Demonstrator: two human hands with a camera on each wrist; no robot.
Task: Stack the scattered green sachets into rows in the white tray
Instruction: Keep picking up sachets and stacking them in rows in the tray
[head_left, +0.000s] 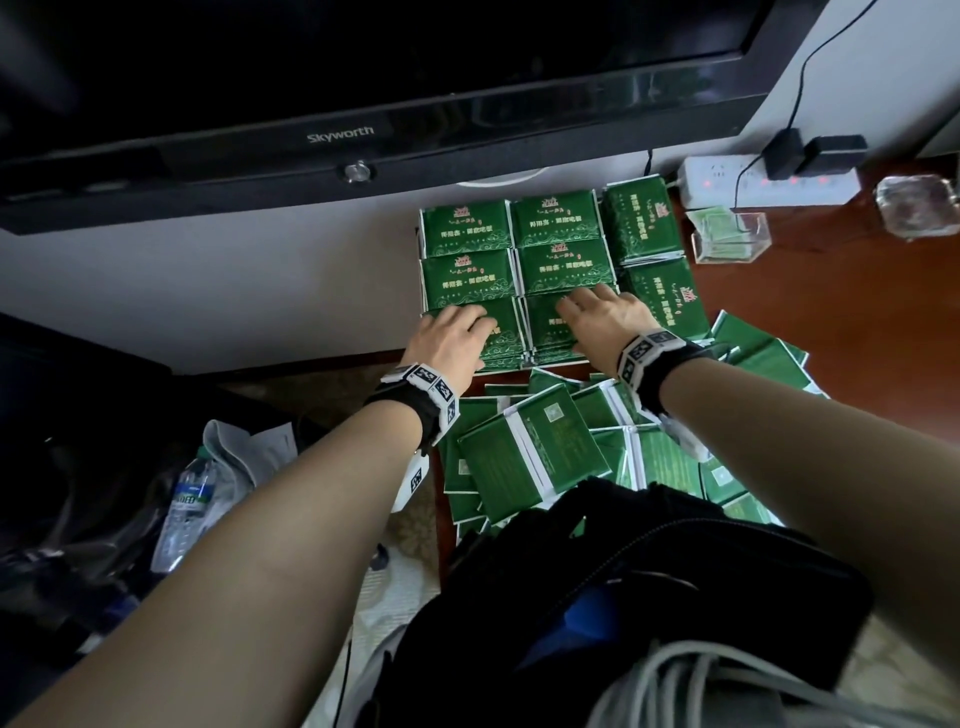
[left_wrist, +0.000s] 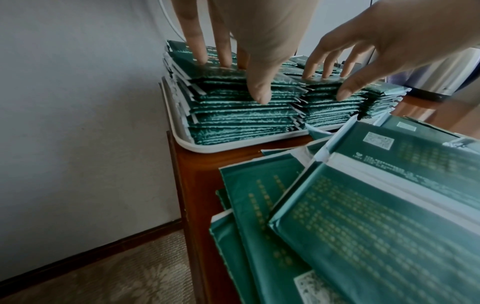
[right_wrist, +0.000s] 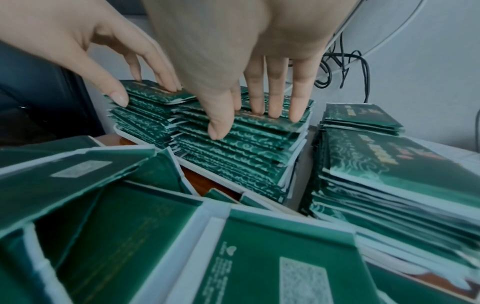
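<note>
A white tray (left_wrist: 182, 142) on the brown table holds tall stacks of green sachets (head_left: 467, 228) in two columns. My left hand (head_left: 457, 332) lies on the near left stack (left_wrist: 233, 115); its straight fingers (left_wrist: 197, 55) press the top and the thumb touches the front edge. My right hand (head_left: 597, 312) presses the near right stack (right_wrist: 246, 148) the same way, fingers (right_wrist: 275, 107) flat on top, thumb against the front. Neither hand grips a sachet. Loose sachets (head_left: 530, 457) lie scattered in front of the tray, mostly back side up.
Two more sachet stacks (head_left: 641, 223) stand just right of the tray. Behind them are a power strip (head_left: 769, 182), a clear plastic box (head_left: 727, 236) and a glass dish (head_left: 917, 205). A television (head_left: 337, 104) overhangs the back. A black bag (head_left: 623, 571) sits near me.
</note>
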